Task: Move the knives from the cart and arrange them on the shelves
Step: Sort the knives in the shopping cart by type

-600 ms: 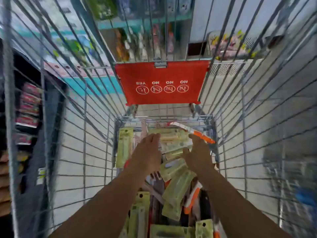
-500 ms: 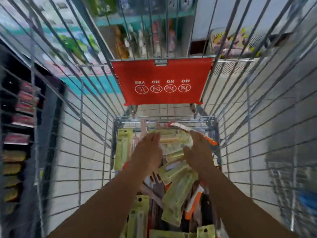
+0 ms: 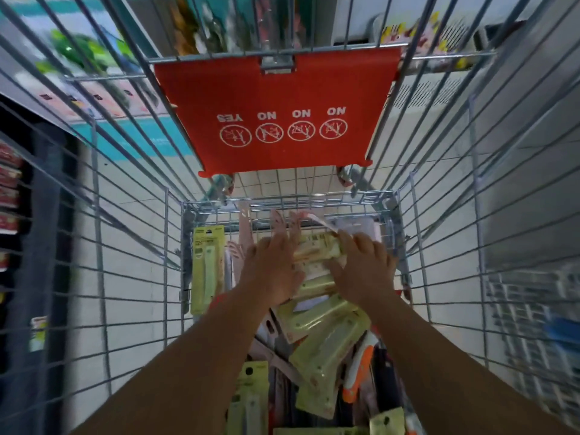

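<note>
Inside a wire cart [image 3: 175, 277], the left hand [image 3: 271, 271] and right hand [image 3: 364, 271], fingers spread, press together on one pale-green packaged knife [image 3: 317, 251], which could slip back among loose packs.

The cart [image 3: 131, 240] was made of shiny grey metal wire. Its red flap [image 3: 276, 114] looked like matt plastic. The knives [image 3: 320, 343] were sealed in glossy clear plastic on green card.

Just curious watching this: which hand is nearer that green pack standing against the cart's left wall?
The left hand. It is just right of the upright green pack; the right hand is farther right, across the pile.
</note>
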`<state>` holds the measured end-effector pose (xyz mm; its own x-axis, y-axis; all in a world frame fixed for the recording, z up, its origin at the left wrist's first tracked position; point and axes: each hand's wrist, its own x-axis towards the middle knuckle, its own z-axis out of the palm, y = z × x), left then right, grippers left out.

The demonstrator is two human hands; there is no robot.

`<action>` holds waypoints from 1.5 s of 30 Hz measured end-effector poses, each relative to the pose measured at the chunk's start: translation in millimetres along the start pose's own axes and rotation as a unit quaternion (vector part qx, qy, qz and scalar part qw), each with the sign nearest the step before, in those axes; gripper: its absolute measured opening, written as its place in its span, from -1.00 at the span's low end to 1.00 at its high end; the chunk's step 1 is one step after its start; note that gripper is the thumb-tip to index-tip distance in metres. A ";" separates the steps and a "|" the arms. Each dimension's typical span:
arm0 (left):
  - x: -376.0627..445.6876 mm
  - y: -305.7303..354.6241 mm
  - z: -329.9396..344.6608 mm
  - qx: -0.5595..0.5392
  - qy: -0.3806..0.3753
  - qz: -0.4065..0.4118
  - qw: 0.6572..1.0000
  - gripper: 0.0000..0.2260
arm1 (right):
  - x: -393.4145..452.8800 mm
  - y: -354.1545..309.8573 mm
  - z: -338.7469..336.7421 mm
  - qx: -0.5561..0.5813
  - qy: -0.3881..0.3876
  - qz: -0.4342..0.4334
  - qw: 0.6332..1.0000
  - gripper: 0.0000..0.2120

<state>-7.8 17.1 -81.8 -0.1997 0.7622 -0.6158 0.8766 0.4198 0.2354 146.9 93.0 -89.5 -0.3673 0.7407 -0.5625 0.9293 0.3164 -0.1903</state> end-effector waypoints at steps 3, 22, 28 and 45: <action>-13.2 -5.4 8.2 -0.010 0.002 0.004 1.000 -0.39 | -19.5 -4.2 10.5 0.054 0.005 0.015 0.998 -0.43; -78.7 -27.5 22.7 0.107 0.022 0.071 0.991 -0.51 | -121.5 -33.6 62.4 0.166 -0.044 -0.060 0.983 -0.62; -96.9 -20.4 38.6 0.036 0.007 0.114 0.993 -0.49 | -132.6 -53.8 69.8 0.203 -0.054 -0.077 0.975 -0.52; -84.7 -21.6 36.5 0.014 0.113 0.078 0.990 -0.85 | -120.8 -29.8 51.9 0.117 -0.002 0.067 0.991 -0.65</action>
<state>6.1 -74.5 -62.1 -0.1507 0.9093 -0.3880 0.9154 0.2765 0.2925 165.5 -36.6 -57.6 -0.2408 0.7642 -0.5983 0.9529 0.0692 -0.2952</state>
